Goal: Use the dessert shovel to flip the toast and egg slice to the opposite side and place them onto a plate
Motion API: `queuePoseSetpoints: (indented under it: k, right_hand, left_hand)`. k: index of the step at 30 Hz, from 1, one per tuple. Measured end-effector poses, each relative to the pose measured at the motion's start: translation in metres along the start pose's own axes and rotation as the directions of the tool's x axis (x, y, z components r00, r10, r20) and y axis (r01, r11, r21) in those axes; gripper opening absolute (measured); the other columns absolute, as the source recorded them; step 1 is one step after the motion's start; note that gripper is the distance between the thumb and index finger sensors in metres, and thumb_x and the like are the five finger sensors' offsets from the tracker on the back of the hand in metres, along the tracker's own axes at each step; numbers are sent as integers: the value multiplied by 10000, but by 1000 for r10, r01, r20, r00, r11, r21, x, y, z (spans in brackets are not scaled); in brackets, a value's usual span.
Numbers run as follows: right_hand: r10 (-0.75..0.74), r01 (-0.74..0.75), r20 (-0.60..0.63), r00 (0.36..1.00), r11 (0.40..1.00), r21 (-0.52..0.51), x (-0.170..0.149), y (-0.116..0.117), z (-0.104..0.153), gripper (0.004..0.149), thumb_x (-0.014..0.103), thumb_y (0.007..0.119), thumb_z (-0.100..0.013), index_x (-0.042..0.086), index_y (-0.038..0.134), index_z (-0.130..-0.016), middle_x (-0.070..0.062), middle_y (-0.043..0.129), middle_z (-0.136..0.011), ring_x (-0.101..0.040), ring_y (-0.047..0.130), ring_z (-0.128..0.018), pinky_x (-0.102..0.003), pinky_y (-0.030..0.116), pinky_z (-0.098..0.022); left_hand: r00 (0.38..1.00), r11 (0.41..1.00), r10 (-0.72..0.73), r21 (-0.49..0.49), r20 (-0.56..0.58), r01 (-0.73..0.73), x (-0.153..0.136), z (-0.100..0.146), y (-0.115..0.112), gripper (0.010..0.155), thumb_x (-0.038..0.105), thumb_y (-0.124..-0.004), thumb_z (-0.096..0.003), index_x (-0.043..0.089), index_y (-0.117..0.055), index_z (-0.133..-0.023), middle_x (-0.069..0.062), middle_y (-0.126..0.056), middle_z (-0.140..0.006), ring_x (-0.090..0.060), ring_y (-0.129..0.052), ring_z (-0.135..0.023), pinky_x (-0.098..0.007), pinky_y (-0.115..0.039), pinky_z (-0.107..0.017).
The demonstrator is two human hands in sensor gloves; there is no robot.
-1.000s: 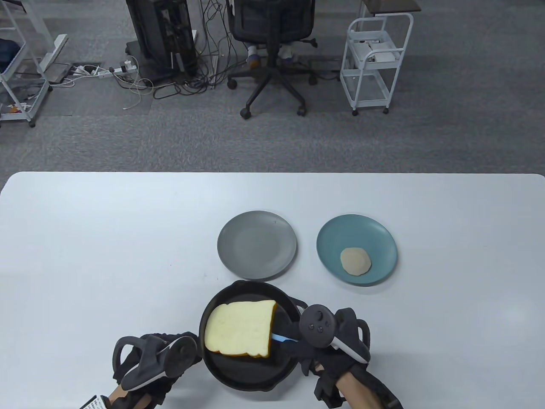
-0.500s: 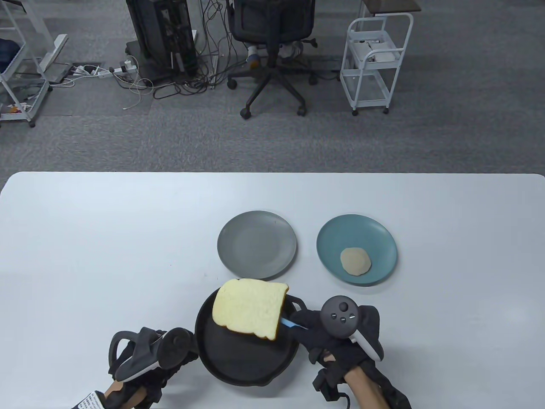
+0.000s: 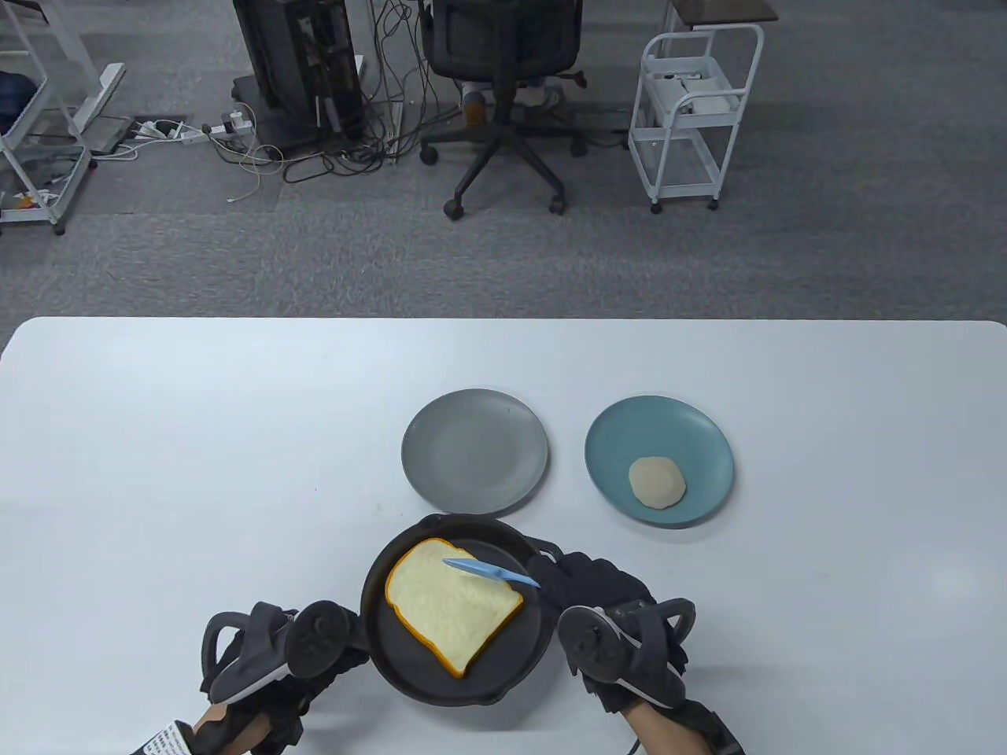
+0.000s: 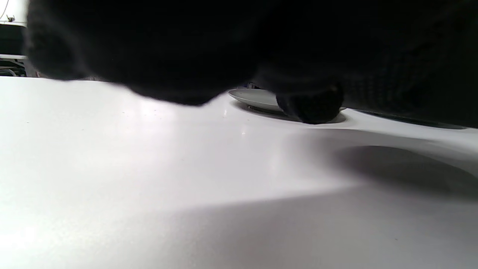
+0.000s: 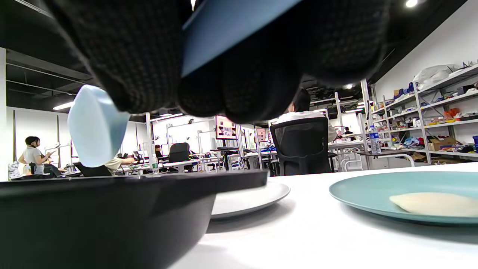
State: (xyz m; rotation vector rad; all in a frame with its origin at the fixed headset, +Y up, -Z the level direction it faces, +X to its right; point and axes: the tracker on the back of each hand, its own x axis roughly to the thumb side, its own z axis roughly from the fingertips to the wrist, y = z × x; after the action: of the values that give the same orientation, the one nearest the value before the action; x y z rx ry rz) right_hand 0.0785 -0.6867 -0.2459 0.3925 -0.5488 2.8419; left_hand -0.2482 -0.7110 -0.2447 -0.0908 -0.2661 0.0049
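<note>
Nearest the camera, the left hand (image 3: 271, 657) sits at the left rim of the black skillet (image 3: 409, 680); whether its fingers grip the handle cannot be told. The right hand (image 3: 598, 602) closes round the handle of the blue dessert shovel (image 3: 492, 572), its blade raised just above the toast (image 3: 450, 609), which lies flat in the skillet, crust edge showing. The step in hand appears to be the toast's flip; the next move likely calls for sliding the blade under the slice and carrying it out. Beyond, the grey plate (image 3: 474, 450) stands bare, and the egg slice (image 3: 657, 481) already rests on the teal plate (image 3: 692, 440).
</note>
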Motion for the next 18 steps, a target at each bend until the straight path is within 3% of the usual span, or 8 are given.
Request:
queuePoseSetpoints:
  k: [14, 18]
  right_hand:
    - [1, 3, -54, 999, 997, 77, -4, -9, -3, 450, 410, 905, -402, 280, 917, -833, 42, 1086, -619, -189, 1052, -347, -356, 879, -287]
    - [-35, 45, -102, 994, 995, 94, -11, -21, -5, 451, 417, 867, -427, 250, 920, -843, 25, 1096, -574, -184, 1028, -241, -318, 860, -182]
  left_hand:
    - [998, 995, -39, 86, -44, 43, -6, 0, 4, 448, 597, -860, -304, 328, -983, -640, 138, -986, -174, -140, -997, -42, -379, -912, -255]
    - [996, 993, -50, 103, -75, 58, -11, 0, 5, 449, 597, -860, -303, 329, -983, -640, 137, -986, -174, -141, -997, -42, -380, -912, -255]
